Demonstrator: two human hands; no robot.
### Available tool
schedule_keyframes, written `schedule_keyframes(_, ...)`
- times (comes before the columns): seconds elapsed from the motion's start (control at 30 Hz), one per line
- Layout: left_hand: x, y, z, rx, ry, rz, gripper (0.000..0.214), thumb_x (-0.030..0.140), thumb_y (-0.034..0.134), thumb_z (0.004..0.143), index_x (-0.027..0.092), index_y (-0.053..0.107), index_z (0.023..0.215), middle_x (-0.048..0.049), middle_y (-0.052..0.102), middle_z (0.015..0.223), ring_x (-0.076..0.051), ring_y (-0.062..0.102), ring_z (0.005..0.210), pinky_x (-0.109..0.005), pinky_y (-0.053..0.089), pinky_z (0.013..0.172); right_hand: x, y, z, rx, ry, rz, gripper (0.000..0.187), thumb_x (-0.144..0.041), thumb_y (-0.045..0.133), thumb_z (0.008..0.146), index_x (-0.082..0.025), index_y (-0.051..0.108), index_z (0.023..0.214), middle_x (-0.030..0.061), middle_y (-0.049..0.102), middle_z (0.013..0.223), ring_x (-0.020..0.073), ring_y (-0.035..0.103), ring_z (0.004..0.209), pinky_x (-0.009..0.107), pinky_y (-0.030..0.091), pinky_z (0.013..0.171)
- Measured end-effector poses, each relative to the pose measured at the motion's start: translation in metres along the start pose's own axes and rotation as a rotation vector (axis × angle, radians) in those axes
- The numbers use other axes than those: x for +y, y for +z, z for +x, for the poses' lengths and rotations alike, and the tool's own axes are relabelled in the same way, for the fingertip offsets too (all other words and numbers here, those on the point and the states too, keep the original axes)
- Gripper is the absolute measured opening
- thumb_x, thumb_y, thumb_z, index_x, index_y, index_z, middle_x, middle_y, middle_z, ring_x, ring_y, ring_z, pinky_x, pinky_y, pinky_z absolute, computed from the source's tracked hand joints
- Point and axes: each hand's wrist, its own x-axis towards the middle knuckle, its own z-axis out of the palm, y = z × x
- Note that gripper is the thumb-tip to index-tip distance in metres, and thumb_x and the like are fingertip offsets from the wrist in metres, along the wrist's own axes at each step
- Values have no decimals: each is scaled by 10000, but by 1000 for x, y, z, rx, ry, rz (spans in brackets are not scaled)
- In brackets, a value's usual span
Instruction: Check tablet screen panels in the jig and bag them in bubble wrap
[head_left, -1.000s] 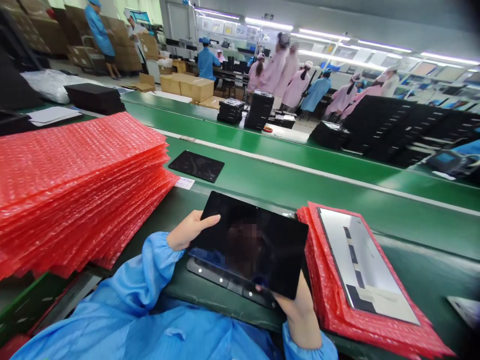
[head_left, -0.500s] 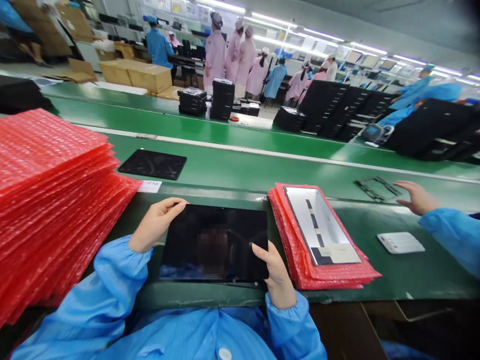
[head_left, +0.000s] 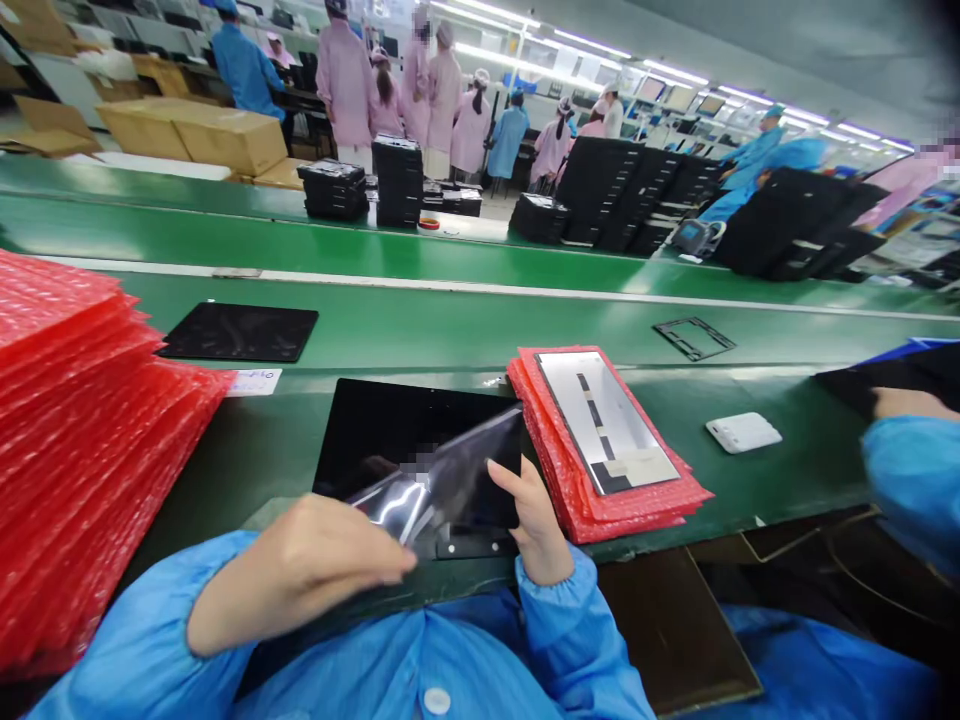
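Observation:
A black tablet screen [head_left: 382, 425] lies tilted in front of me, above the green bench. My right hand [head_left: 536, 515] grips its right edge, thumb on top of the glass. Clear protective film [head_left: 442, 480] is lifted off the lower left part and folds diagonally across the screen. My left hand [head_left: 304, 560] is closed on the film's loose corner, near the screen's lower edge; the pinching fingertips are partly hidden. To the right, a display panel with a silvery back [head_left: 637, 425] rests on a pile of red bubble-wrap bags [head_left: 559, 480].
Tall stacks of red bubble bags [head_left: 67, 450] stand at left. On the green conveyor [head_left: 465, 335] lie another black screen [head_left: 244, 332] and a black frame [head_left: 694, 338]. A white device [head_left: 744, 433] sits at right, beside a co-worker's sleeve [head_left: 911, 480]. Black trays [head_left: 600, 190] are stacked beyond.
My left hand has moved from the screen's upper left corner down toward me, pulling film off the glass. My right hand keeps its grip. The co-worker's hand now holds something dark.

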Motion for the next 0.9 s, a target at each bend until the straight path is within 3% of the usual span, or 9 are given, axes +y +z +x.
schedule_keyframes(0.07, 17, 4, 0, -267, 37, -93, 281, 177, 635, 840, 336, 766, 1032, -63, 774, 926, -306, 731, 873, -400, 556, 818, -1, -1, -1, 23, 14, 17, 295, -320, 826, 674, -193, 689, 903, 1, 739, 779, 209, 705, 710, 355, 568, 730)
schedule_keyframes(0.13, 27, 6, 2, -388, 79, -146, 324, 171, 585, 878, 341, 732, 1112, -57, 769, 966, -286, 732, 894, -383, 562, 822, -2, -3, -1, 44, 38, 39, 279, -307, 838, 656, -194, 681, 856, -16, 719, 713, 191, 693, 645, 337, 573, 692)
schedule_keyframes(0.33, 25, 9, 8, -347, 528, -108, 492, 73, 572, 873, 216, 567, 1344, -106, 768, 997, -217, 741, 874, -255, 580, 773, 0, -7, -1, 75, 32, 40, 270, -287, 845, 644, -199, 679, 839, -25, 707, 683, 179, 685, 605, 315, 578, 650)
schedule_keyframes(0.47, 26, 1, 13, -363, 594, -227, 541, 0, 491, 879, 243, 559, 1357, -117, 699, 1202, -214, 695, 1035, -275, 560, 880, 0, -4, -2, 69, 32, 83, 270, -297, 842, 648, -204, 694, 855, -8, 730, 728, 201, 707, 668, 314, 588, 653)
schedule_keyframes(0.53, 29, -7, 19, -301, 558, -260, 531, 2, 474, 893, 286, 591, 1325, -93, 672, 1256, -217, 691, 1041, -289, 576, 861, 2, -1, -3, 54, 62, 132, 248, -332, 823, 672, -204, 702, 847, 6, 740, 737, 223, 721, 722, 321, 594, 661)
schedule_keyframes(0.67, 33, -21, 40, -35, 382, -372, 462, 74, 499, 919, 307, 604, 1305, -71, 571, 1393, -225, 696, 1013, -275, 613, 753, 5, 6, -4, -32, 157, 198, 265, -354, 790, 693, -208, 721, 902, 18, 755, 772, 254, 728, 828, 324, 600, 667)
schedule_keyframes(0.77, 29, -28, 63, 155, 277, -515, 493, 151, 581, 889, 323, 551, 1351, -34, 382, 1544, -335, 522, 1273, -362, 599, 852, 6, 11, -5, -61, 200, 244, 298, -327, 792, 683, -207, 722, 946, 14, 764, 829, 250, 721, 889, 319, 596, 714)
schedule_keyframes(0.83, 23, -31, 76, 219, 211, -588, 502, 176, 604, 876, 334, 545, 1349, 5, 308, 1581, -360, 384, 1375, -421, 558, 939, 6, 13, -6, -57, 217, 269, 310, -320, 800, 671, -198, 725, 945, 17, 766, 847, 251, 713, 921, 327, 588, 764)
schedule_keyframes(0.9, 16, -34, 86, 244, 138, -626, 470, 194, 598, 882, 329, 559, 1330, 20, 295, 1586, -347, 346, 1400, -454, 518, 991, 6, 14, -6, -65, 209, 276, 312, -325, 797, 675, -197, 727, 950, 18, 766, 859, 255, 704, 953, 337, 579, 800)
